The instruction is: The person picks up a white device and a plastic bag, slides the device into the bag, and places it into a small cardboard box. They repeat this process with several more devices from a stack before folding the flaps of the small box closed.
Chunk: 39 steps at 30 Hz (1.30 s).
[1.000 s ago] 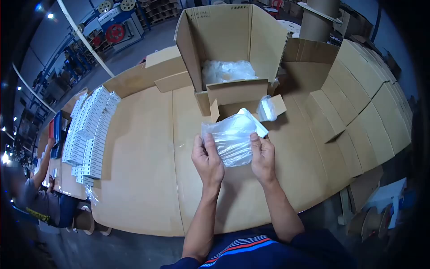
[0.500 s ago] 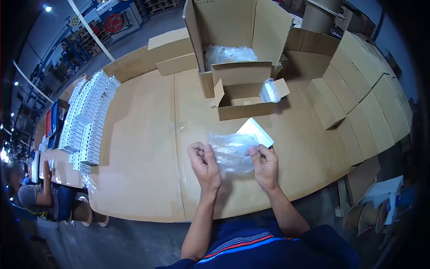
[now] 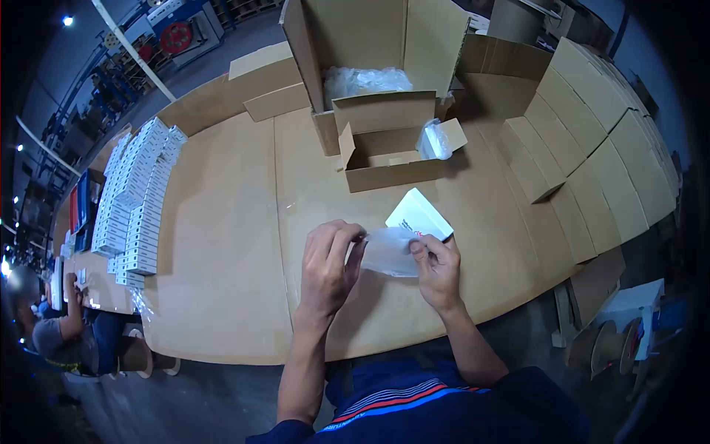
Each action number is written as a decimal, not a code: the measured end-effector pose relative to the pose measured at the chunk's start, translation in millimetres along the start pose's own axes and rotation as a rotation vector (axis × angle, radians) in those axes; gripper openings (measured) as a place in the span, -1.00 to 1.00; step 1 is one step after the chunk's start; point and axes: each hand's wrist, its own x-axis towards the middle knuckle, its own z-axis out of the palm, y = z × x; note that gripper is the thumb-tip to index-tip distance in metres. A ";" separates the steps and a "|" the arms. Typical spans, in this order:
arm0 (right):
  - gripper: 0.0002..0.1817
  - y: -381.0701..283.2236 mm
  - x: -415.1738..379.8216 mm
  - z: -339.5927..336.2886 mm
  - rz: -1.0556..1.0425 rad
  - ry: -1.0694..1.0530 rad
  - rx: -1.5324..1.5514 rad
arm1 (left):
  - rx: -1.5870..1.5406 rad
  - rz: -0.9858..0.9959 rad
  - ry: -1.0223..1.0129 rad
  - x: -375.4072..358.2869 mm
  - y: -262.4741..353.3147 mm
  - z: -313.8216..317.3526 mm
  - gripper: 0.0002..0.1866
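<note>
While my left hand pinches one edge of the clear plastic bag just below the middle of the frame, fingers curled shut on the film, my right hand grips the opposite edge, thumb and fingers closed on it. Between them the bag hangs crumpled just above the desk. A small white box sits right behind the bag, its lower end against my right fingertips; I cannot tell whether that end is already inside the film or only beside it.

To do this well, I judge both pinches should stay near the bag's mouth, keeping the opening taut so the box meets no folds, with the film held lightly enough not to tear.

Further up, at centre, a small open carton has another bagged piece on its flap, and behind it a big open carton holds more plastic. Flat cardboard blanks fan along the right of the frame; rows of white boxes line the left. At the lower left a seated person is blurred and partly cut off. The bag's opening is lost in glare, and the print on the white box is too small to read.
</note>
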 end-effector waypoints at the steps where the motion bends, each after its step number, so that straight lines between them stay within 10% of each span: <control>1: -0.75 -0.1 1.2 -2.9 0.000 -0.006 -0.048 | -0.011 -0.007 -0.042 -1.1 -0.4 -0.4 -0.71; 15: -0.82 -15.6 14.5 -8.8 -0.335 -0.270 -0.274 | -0.314 -0.385 -0.362 15.5 13.6 10.8 -0.67; 27: -0.78 1.0 1.4 -37.7 0.043 -0.381 -0.269 | -0.457 -0.468 -0.363 18.8 -7.8 16.4 -0.67; 35: -0.69 16.2 0.2 -29.3 0.073 -0.145 -0.156 | -0.921 -0.815 0.434 -9.8 -16.7 47.1 -0.60; 39: -0.64 14.2 -0.6 -12.9 0.108 -0.036 -0.084 | -0.776 -0.862 -0.029 -56.9 1.4 70.5 -0.49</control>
